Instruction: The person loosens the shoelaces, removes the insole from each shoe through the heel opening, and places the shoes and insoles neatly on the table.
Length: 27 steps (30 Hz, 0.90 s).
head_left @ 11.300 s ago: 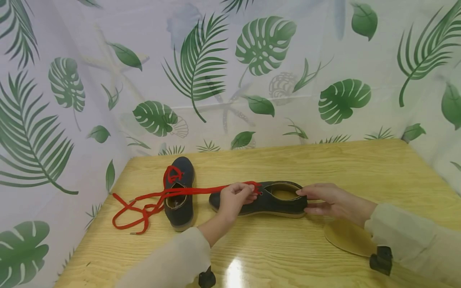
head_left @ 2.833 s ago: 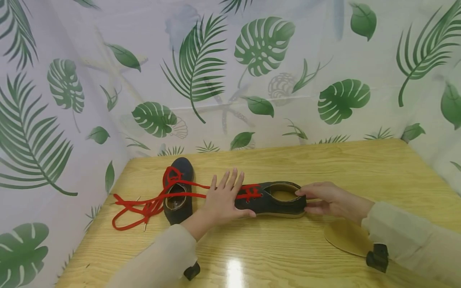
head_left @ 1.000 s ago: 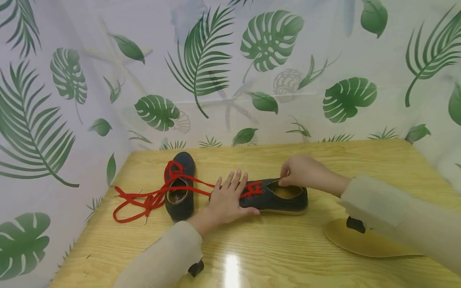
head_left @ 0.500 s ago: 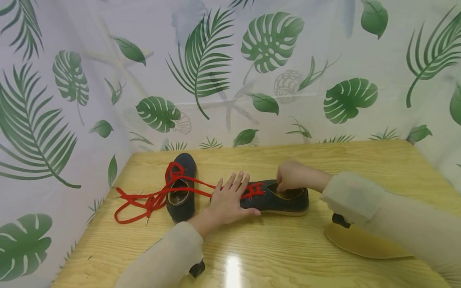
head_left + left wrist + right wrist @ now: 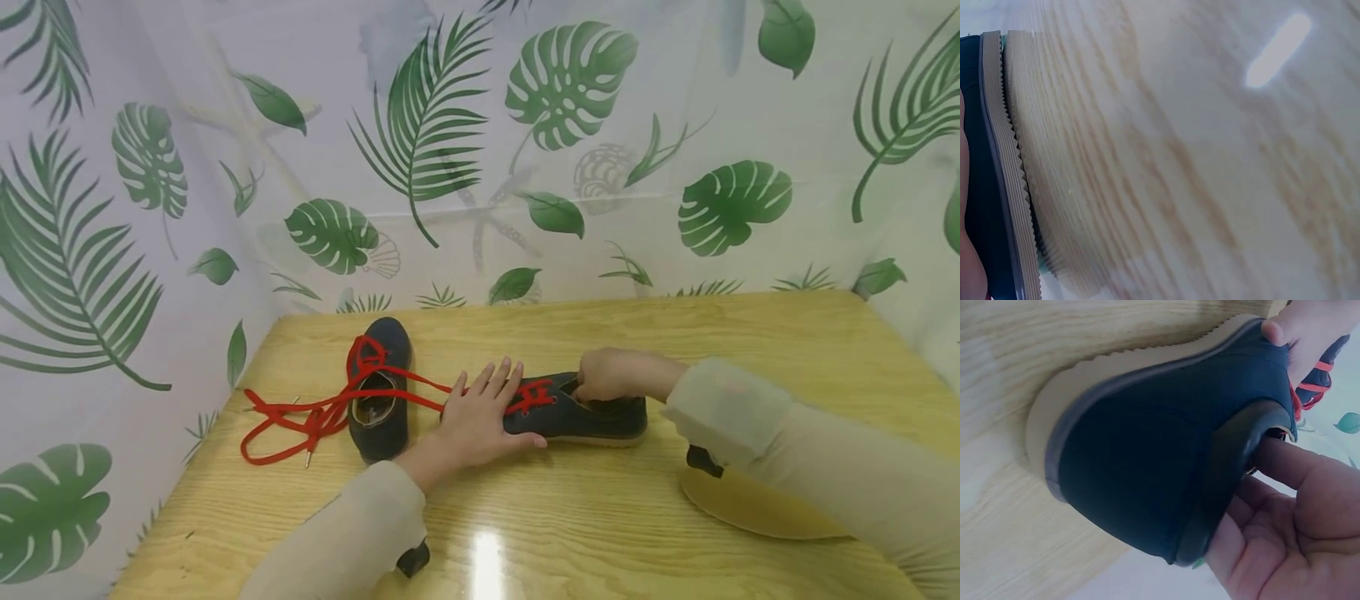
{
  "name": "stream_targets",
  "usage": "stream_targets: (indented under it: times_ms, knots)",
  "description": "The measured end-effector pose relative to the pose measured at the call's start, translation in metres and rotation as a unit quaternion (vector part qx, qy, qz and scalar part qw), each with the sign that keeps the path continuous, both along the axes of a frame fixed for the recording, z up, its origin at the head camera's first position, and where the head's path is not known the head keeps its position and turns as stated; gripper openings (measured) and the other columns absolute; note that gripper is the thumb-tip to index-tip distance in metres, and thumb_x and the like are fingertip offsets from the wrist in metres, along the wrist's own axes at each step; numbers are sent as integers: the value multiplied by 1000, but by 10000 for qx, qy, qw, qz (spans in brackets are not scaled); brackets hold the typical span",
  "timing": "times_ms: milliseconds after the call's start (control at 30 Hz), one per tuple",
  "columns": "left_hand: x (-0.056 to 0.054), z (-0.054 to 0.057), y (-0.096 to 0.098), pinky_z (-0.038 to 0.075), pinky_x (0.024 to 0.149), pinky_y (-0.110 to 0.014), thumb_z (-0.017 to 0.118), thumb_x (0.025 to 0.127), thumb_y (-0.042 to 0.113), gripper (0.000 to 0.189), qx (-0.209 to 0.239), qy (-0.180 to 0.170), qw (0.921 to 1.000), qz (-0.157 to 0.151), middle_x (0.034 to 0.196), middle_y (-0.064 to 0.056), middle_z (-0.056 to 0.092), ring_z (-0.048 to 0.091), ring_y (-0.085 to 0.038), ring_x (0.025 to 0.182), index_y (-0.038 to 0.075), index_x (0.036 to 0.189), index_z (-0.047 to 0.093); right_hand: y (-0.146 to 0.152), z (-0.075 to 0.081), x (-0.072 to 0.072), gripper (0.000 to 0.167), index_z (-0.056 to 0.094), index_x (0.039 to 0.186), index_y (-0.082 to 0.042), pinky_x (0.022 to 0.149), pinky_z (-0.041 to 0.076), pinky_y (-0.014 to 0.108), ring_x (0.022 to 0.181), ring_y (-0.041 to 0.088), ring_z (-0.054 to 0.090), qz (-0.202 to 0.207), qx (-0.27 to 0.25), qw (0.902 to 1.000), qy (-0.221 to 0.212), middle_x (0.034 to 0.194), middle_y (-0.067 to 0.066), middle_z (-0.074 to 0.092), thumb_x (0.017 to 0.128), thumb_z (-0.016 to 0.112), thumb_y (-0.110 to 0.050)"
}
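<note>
A dark navy shoe (image 5: 592, 428) with red laces (image 5: 534, 395) lies sideways on the table, toe to the left. My left hand (image 5: 476, 427) rests flat over its toe, fingers spread, covering part of the laces. My right hand (image 5: 611, 374) reaches into the shoe's opening from above. In the right wrist view its fingers bend in past the heel collar (image 5: 1235, 456); the fingertips are hidden inside, so whether they pinch anything is unseen. The shoe's ridged sole edge (image 5: 1007, 150) runs along the left side of the left wrist view.
A second navy shoe (image 5: 378, 440) stands left, toe away from me, with long red laces crossing it and looping (image 5: 273, 458) onto the table (image 5: 570, 517). Under my right sleeve lies a flat tan insole-shaped piece (image 5: 757, 508). A leaf-print cloth (image 5: 465, 167) hangs behind.
Earlier my left hand pinched the laces; it now lies flat on the shoe. My right hand has moved from the heel into the opening, lower than a second ago.
</note>
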<state>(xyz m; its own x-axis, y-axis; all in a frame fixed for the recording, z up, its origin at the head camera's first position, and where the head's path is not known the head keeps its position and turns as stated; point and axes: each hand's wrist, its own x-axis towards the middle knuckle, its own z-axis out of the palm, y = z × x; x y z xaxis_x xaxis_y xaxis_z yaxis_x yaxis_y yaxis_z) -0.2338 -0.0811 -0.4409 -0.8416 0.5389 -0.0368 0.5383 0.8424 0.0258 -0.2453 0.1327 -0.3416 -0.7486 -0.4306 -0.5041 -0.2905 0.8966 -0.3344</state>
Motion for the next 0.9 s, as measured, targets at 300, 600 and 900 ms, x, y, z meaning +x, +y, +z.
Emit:
stream_targets:
  times_ms: [300, 600, 900]
  knots:
    - [1, -2, -1, 14, 115, -55, 40, 79, 80, 101, 17, -44, 10000, 6, 160, -3, 10, 16, -25, 145, 21, 154, 5, 4, -16, 5, 29, 52, 65, -11, 51, 30, 20, 50, 8, 33, 31, -684, 9975, 192, 57, -5, 37, 93, 53, -7]
    - [1, -4, -1, 12, 115, -55, 41, 79, 80, 102, 0, -85, 10000, -17, 160, -3, 9, 15, -25, 145, 21, 154, 5, 7, -16, 9, 7, 68, 86, -5, 56, 38, 21, 60, 10, 45, 38, -899, 9951, 405, 72, -1, 57, 86, 61, -7]
    - [2, -4, -1, 12, 115, -55, 40, 78, 81, 102, -48, -14, 10000, 9, 160, -3, 10, 16, -24, 145, 21, 154, 6, 6, -14, 6, 8, 65, 90, -2, 54, 37, 20, 58, 10, 44, 191, -842, 9962, 72, 68, -1, 52, 87, 58, -6]
